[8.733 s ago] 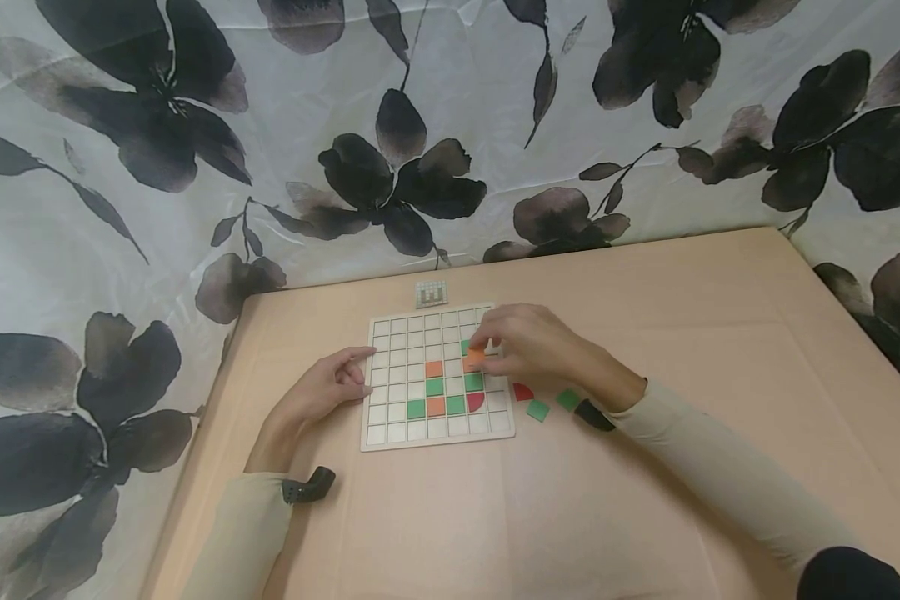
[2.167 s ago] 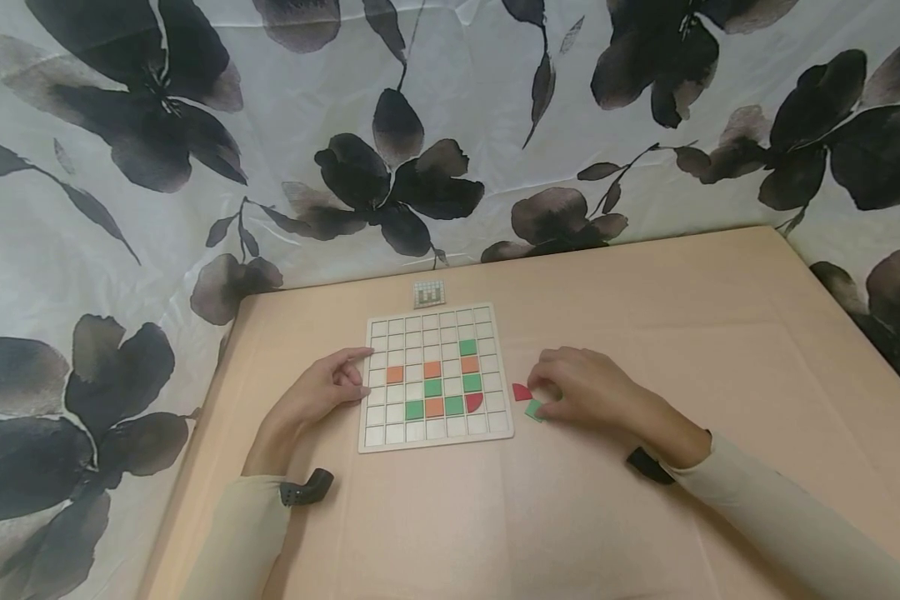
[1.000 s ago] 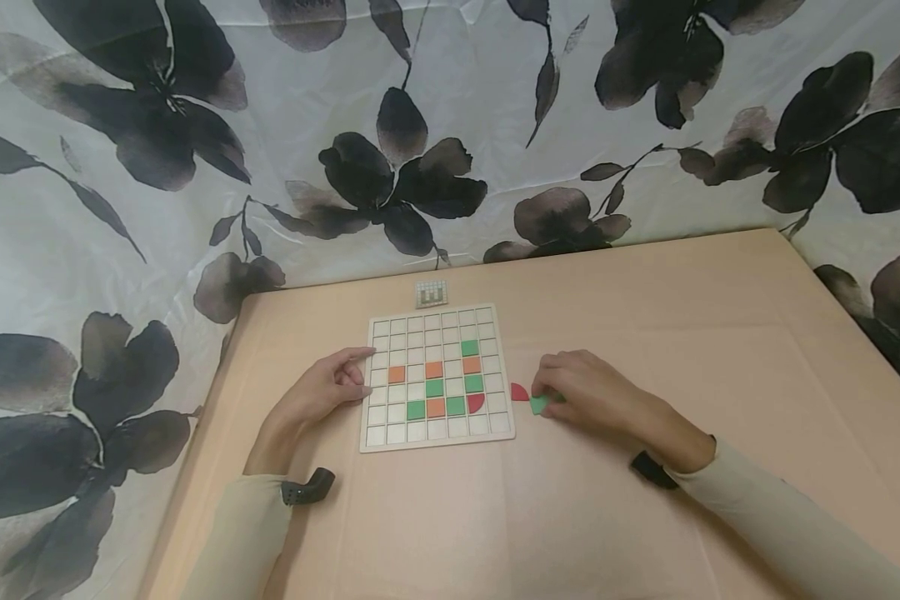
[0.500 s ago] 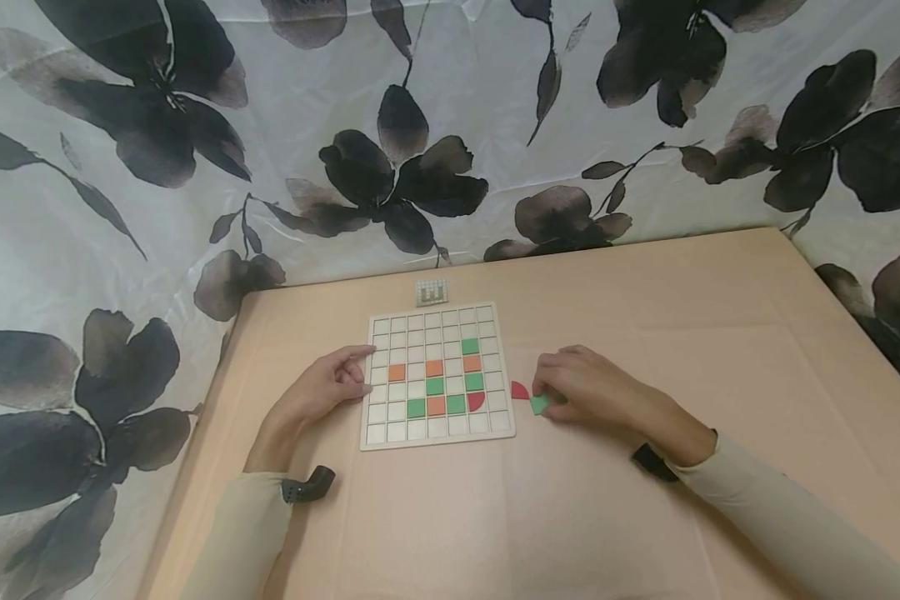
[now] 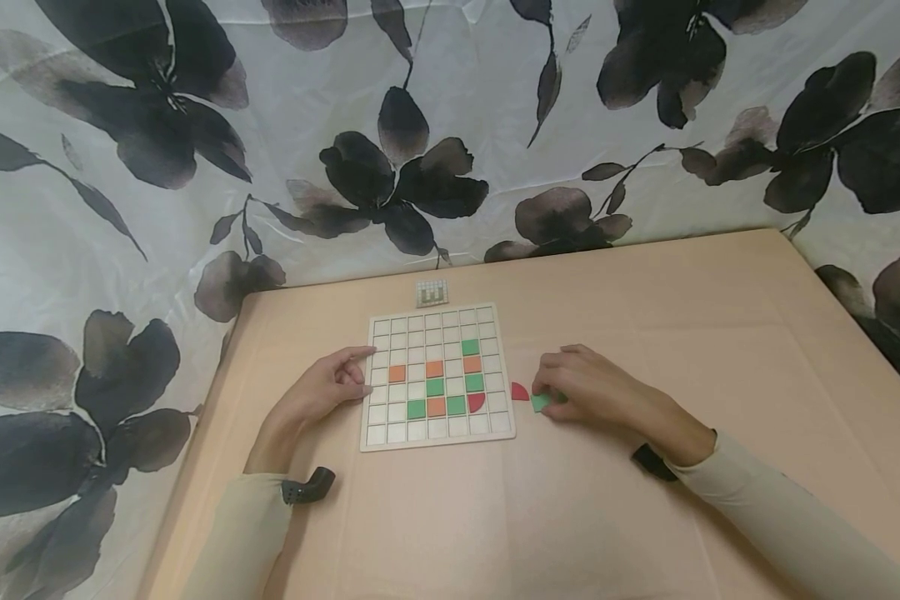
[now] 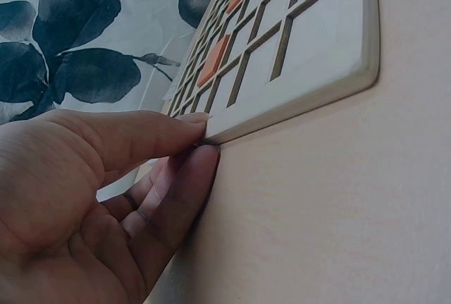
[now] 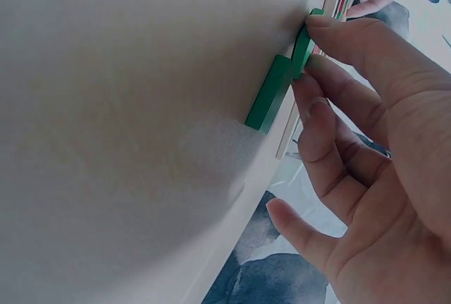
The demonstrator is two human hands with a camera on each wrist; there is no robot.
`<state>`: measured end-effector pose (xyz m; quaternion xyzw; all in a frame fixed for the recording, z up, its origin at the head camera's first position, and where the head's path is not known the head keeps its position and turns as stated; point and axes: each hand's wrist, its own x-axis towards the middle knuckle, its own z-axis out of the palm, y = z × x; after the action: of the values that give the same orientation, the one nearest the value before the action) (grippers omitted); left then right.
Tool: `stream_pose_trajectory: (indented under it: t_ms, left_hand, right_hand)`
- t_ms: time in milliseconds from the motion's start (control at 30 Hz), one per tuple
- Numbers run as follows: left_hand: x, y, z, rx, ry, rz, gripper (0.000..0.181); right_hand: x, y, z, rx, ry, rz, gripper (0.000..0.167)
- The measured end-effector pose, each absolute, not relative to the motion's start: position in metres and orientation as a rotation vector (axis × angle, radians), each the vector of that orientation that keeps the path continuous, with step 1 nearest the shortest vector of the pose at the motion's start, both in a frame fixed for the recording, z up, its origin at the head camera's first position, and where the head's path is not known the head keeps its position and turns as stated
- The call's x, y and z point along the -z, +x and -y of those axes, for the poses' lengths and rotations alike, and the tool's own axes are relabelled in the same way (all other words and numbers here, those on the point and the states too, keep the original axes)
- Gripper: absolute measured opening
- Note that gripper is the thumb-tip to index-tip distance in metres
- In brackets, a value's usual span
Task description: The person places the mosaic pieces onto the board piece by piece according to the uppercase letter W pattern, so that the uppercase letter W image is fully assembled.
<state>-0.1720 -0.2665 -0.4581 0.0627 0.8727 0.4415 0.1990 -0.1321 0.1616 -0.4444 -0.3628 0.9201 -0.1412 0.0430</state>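
Observation:
My left hand (image 5: pixel 326 387) rests at the left edge of a white gridded board (image 5: pixel 378 413), index finger and thumb touching its rim at separate spots. The other fingers curl loosely. To the board's right, my right hand (image 5: pixel 588 392) pinches a green tile (image 7: pixel 303 46) between thumb and fingers, low over the table and tilted in the right wrist view. A second green tile (image 7: pixel 268 96) lies close against it on the table. Beside these is a loose red rounded tile (image 5: pixel 521 392). On the board sit several green tiles (image 5: pixel 435 387), several orange tiles (image 5: pixel 397 374) and a red rounded tile (image 5: pixel 476 402).
A small card (image 5: pixel 431 293) with a printed grid pattern lies behind the board. The board stands on a light wooden table (image 5: pixel 645 292). A floral cloth (image 5: pixel 450 242) hangs along the table's far and left sides. Each wrist carries a black camera (image 5: pixel 309 486).
My right hand has left the board for the loose tiles at its right. An orange tile now sits in the board's left part. A green tile has shifted slightly. My left hand stays put.

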Motion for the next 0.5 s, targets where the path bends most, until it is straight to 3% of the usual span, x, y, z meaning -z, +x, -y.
stream_pose_trajectory:
  t_ms: [500]
  left_hand:
    - [0.4577, -0.1736, 0.2678, -1.234, 0.189, -2.433, 0.067]
  right_hand:
    - [0.4439, -0.1352, -0.162, 0.368, -1.193, -2.832, 0.02]
